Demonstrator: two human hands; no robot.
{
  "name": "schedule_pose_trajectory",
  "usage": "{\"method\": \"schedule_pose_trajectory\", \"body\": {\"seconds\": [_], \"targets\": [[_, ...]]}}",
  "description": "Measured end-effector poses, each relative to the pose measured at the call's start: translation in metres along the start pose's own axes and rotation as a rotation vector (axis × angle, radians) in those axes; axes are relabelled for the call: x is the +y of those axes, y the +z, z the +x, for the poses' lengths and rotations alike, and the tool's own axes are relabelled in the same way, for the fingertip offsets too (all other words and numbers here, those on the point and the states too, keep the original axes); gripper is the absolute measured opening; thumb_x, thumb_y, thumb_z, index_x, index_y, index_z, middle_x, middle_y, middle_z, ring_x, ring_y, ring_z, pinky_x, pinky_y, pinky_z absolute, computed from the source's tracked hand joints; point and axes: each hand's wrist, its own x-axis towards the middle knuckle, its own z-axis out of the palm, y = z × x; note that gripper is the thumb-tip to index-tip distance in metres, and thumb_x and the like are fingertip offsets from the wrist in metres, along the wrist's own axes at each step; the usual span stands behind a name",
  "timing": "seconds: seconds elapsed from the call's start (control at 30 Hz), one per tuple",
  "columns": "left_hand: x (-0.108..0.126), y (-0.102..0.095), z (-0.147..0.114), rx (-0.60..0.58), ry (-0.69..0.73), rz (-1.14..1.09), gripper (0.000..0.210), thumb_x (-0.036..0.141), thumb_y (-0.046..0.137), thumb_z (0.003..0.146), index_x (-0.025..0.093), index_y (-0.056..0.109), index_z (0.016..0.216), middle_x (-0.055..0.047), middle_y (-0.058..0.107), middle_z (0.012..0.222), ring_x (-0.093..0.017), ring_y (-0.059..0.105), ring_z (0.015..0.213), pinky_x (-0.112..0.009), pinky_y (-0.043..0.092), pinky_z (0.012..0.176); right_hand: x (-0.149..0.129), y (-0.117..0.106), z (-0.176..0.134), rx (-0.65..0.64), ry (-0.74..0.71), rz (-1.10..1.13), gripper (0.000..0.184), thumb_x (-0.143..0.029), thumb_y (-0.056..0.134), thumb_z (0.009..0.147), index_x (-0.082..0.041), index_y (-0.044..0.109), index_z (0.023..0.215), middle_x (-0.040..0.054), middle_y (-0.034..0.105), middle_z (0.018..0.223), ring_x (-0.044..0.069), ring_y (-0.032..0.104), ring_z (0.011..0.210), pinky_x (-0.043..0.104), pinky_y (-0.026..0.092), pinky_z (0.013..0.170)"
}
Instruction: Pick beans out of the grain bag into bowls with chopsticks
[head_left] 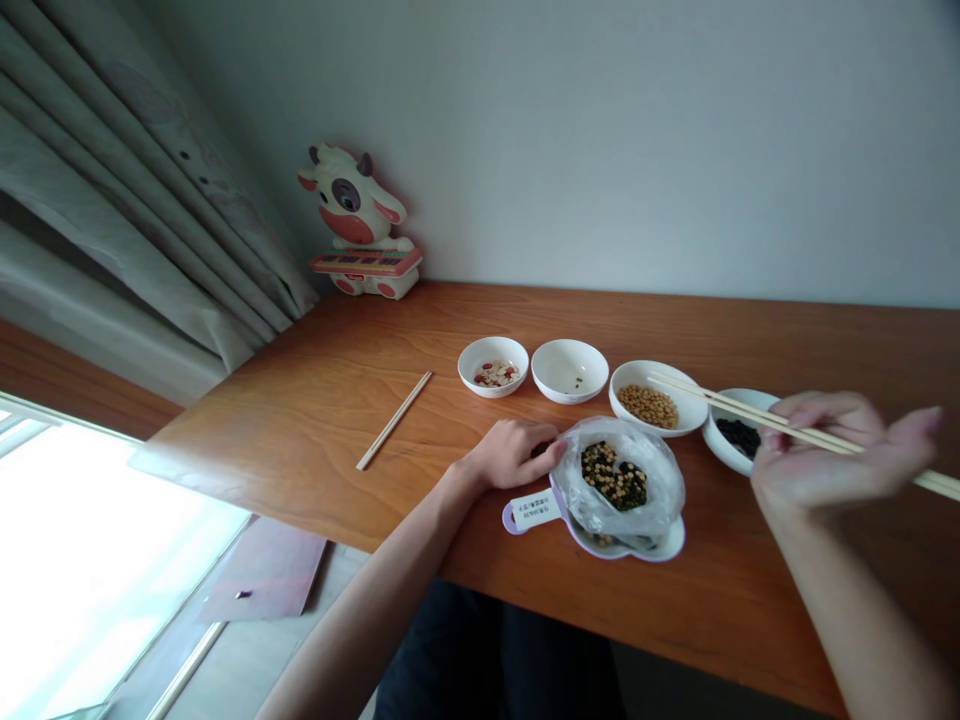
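Observation:
My right hand [817,470] is turned partly palm up and grips a pair of chopsticks [731,404]. Their tips reach over the white bowl of yellow beans [648,405]. My left hand [511,455] rests on the table with its fingers closed at the left edge of a clear plastic bag [664,475]. Inside the open bag lies a mix of yellow and dark bits [613,478]. Under it is a purple-rimmed dish [679,545] with a labelled handle [517,515]. Behind my right hand, a bowl [720,400] of dark pieces is partly hidden.
Left of the beans stand a bowl [559,360] with a few small bits and a bowl [469,360] of pale and red pieces. Another pair of chopsticks [394,422] lies on the wooden table [315,400]. A cow-shaped toy keyboard [365,262] stands at the wall.

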Motion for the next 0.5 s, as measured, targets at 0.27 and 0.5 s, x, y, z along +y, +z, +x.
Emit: {"method": "schedule_pose_trajectory", "body": {"seconds": [0.27, 0.5], "targets": [[-0.002, 0.001, 0.0, 0.0, 0.019, 0.022, 0.044, 0.046, 0.036, 0.112, 0.018, 0.059, 0.086, -0.004, 0.066, 0.077, -0.014, 0.054, 0.064, -0.027, 0.038, 0.065, -0.012, 0.007, -0.015, -0.477, 0.164, -0.035, 0.082, -0.077, 0.021, 0.097, -0.024, 0.056, 0.045, 0.0048, 0.038, 0.036, 0.018, 0.042, 0.04, 0.038, 0.031, 0.051], [-0.002, 0.002, 0.0, -0.009, 0.018, 0.034, 0.046, 0.047, 0.034, 0.112, 0.018, 0.06, 0.087, -0.004, 0.067, 0.079, -0.015, 0.054, 0.065, -0.027, 0.037, 0.065, -0.012, 0.007, -0.037, -0.753, 0.289, -0.164, 0.08, -0.076, 0.023, 0.099, -0.024, 0.063, 0.053, 0.0042, 0.044, 0.047, 0.018, 0.042, 0.048, 0.037, 0.03, 0.054]]}}
